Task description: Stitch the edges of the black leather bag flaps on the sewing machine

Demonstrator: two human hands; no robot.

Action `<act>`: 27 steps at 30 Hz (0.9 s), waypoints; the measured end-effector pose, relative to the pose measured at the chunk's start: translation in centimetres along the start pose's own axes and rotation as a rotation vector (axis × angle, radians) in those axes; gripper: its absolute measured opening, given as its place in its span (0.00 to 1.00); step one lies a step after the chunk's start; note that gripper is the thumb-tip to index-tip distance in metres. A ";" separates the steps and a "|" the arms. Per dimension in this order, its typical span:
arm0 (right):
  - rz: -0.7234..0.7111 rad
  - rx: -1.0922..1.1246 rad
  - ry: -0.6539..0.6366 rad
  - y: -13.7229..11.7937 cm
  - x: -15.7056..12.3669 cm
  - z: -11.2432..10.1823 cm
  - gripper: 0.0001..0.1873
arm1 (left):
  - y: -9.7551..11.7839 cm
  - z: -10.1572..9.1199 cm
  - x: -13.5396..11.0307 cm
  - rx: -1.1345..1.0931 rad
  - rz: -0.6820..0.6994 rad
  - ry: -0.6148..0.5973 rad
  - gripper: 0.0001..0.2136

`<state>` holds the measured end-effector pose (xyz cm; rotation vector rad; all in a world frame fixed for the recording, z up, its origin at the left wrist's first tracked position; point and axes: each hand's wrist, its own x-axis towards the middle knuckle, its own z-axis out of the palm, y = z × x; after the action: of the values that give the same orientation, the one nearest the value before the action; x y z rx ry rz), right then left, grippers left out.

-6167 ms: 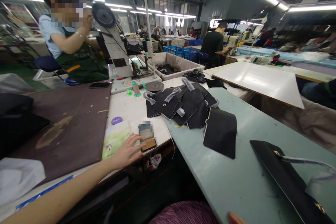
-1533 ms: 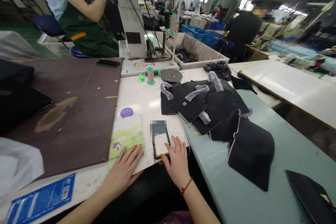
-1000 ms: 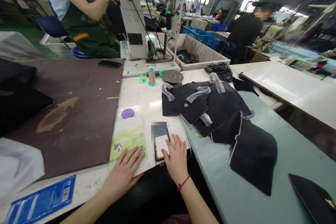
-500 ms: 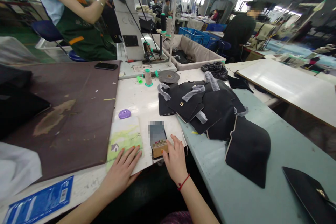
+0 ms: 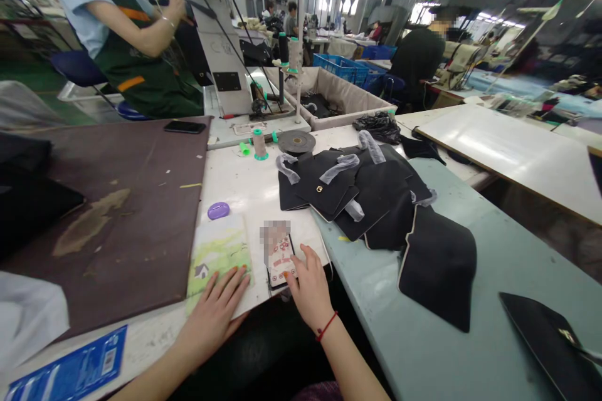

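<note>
A smartphone (image 5: 281, 263) lies face up on the white table, its lit screen showing a pale page with small icons; the top part is blurred out. My right hand (image 5: 310, 285) rests at the phone's right edge, fingers spread, the thumb and forefinger over the screen's lower right. Flat on a green and white notebook (image 5: 230, 241) with a small house picture lies my left hand (image 5: 214, 307), fingers stretched out. A purple oval case (image 5: 219, 210) sits just beyond the notebook. Several black leather-like pieces (image 5: 383, 191) with wrapped handles are piled to the right.
A thread spool (image 5: 259, 145) and a grey tape roll (image 5: 296, 141) stand farther back, before a sewing machine (image 5: 219, 44). Another phone (image 5: 185, 127) lies on the brown board (image 5: 145, 200). A blue packet (image 5: 70, 366) is at lower left. A co-worker in an apron (image 5: 145, 69) stands behind.
The phone's screen has changed from a dark picture to a pale page with icons. My right thumb has shifted slightly left over the screen; the view has tilted a little.
</note>
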<state>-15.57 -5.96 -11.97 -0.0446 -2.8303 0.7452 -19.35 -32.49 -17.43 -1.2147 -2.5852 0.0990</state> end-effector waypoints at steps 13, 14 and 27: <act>-0.158 -0.043 -0.111 -2.1 0.9 -0.1 0.20 | 0.1 -0.3 0.2 -0.004 -0.003 0.000 0.30; -0.144 -0.058 -0.107 -2.1 1.0 0.1 0.19 | 0.1 -0.3 0.2 -0.008 -0.014 0.002 0.30; -0.052 -0.078 -0.056 -1.7 -0.8 0.4 0.20 | 0.4 -0.3 0.1 -0.065 -0.070 -0.032 0.29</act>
<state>-14.88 -7.68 -11.64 0.0387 -2.9008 0.6349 -18.99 -32.18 -17.21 -1.1512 -2.6748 0.0206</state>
